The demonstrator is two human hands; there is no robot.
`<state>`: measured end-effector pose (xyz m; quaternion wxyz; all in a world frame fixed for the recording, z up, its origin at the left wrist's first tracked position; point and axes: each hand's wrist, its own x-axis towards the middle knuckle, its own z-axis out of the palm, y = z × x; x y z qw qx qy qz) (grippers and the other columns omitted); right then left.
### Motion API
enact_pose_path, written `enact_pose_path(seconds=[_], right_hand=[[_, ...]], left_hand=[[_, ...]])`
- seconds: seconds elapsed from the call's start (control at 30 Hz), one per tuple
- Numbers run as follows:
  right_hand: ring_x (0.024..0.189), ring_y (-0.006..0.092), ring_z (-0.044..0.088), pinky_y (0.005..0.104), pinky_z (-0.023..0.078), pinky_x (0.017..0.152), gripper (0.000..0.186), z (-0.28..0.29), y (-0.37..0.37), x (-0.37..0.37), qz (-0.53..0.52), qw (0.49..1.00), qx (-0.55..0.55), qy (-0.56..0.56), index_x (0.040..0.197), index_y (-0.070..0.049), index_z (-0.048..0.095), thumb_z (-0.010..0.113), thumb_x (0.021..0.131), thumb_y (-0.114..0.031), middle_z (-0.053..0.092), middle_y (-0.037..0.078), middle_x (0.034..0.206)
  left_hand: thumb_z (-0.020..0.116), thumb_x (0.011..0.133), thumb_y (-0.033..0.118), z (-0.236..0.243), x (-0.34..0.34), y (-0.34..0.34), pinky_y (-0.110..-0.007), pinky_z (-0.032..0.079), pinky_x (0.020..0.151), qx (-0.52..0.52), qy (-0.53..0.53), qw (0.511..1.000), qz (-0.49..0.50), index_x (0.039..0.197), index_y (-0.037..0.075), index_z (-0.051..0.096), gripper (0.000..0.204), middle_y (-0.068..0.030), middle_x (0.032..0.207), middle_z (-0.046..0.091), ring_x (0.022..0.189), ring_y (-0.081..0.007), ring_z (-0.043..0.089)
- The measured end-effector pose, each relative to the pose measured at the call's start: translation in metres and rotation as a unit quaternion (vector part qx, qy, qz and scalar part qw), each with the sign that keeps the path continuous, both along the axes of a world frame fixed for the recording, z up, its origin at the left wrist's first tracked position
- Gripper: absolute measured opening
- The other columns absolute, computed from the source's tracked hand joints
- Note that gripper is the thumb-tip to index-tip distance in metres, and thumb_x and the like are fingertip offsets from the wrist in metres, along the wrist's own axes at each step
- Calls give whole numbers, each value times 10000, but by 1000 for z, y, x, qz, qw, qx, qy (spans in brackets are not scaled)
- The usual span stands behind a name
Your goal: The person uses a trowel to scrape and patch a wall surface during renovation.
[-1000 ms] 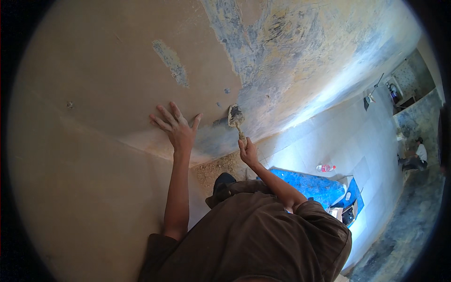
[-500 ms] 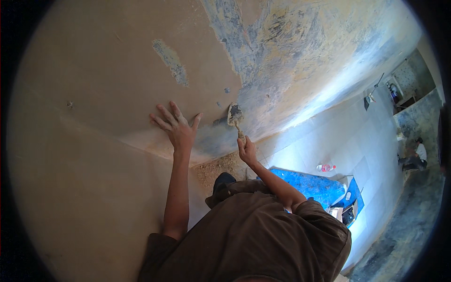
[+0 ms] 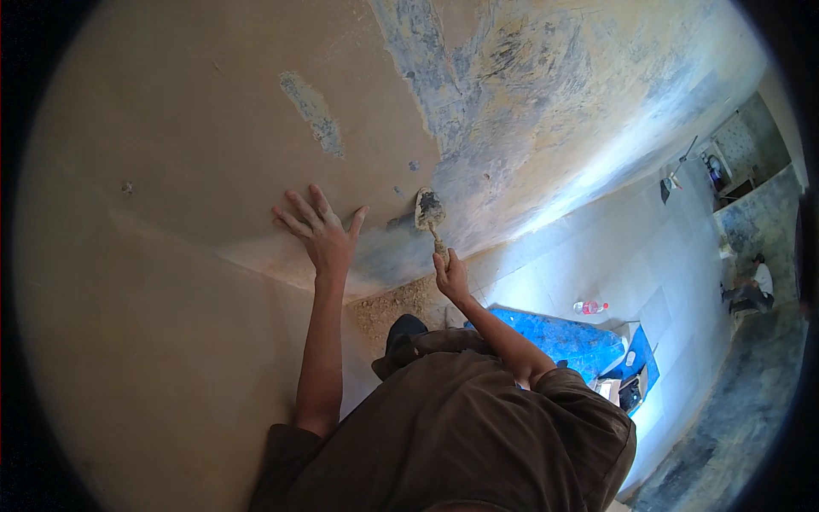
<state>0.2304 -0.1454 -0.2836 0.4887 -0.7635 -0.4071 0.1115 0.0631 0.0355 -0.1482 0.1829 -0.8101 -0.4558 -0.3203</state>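
My left hand [image 3: 322,236] lies open with its fingers spread on the tan wall [image 3: 213,128], below a long scraped patch [image 3: 311,113]. In my right hand [image 3: 451,276] is the handle of a small trowel [image 3: 430,211], my fingers wrapped round it. Its blade is smeared with pale and dark material and is at the wall, by the edge where the tan coat meets a grey-blue, bared area [image 3: 512,111]. A few small grey chips in the coat [image 3: 414,165] show just above the blade. Whether the blade presses on the wall is hard to tell.
Crumbled debris [image 3: 392,309] lies along the wall's foot beside my dark shoe [image 3: 405,331]. A blue sheet [image 3: 554,337] covers part of the floor to the right, with a box of items [image 3: 627,388] on it. Beyond are a plastic bottle [image 3: 590,307] and a seated person [image 3: 755,286].
Almost nothing differs. The trowel and my right hand have shifted very slightly right and down; my left hand stays in place on the wall.
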Motion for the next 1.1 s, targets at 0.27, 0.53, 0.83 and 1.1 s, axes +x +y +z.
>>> enact_pose_path(seconds=[0.27, 0.53, 0.83, 1.1], right_hand=[[460, 382, 509, 462, 346, 460, 359, -1, 1, 0, 0, 999, 31, 11, 829, 17, 522, 557, 930, -326, 466, 194, 494], [412, 358, 490, 442, 327, 424, 347, 3, -2, 12, 8, 999, 34, -35, 831, 34, 508, 571, 930, -292, 458, 186, 468], [387, 317, 489, 425, 330, 414, 367, -2, -2, 10, -1, 999, 44, -25, 926, 77, 544, 582, 925, -287, 451, 174, 458], [389, 248, 483, 390, 336, 413, 348, -15, -2, 13, 14, 998, 55, -17, 897, 57, 542, 568, 937, -288, 468, 131, 462]], left_hand=[[625, 761, 653, -1, 1, 0, -750, 143, 1001, 6, -40, 999, -16, 1488, 49, 87, 1087, -347, 1488, 29, 1311, -636, -15], [627, 759, 652, 0, 1, -2, -744, 139, 1007, -16, -27, 999, -4, 1467, 5, 157, 1069, -360, 1479, 47, 1312, -635, -19], [637, 751, 653, -2, 1, 0, -745, 80, 1004, -3, -17, 1000, -10, 1432, -74, 207, 1085, -386, 1468, 10, 1307, -639, -53], [635, 756, 647, 3, 2, -3, -742, 141, 1010, -19, -36, 999, -13, 1457, -5, 191, 1055, -359, 1479, 52, 1309, -639, -11]])
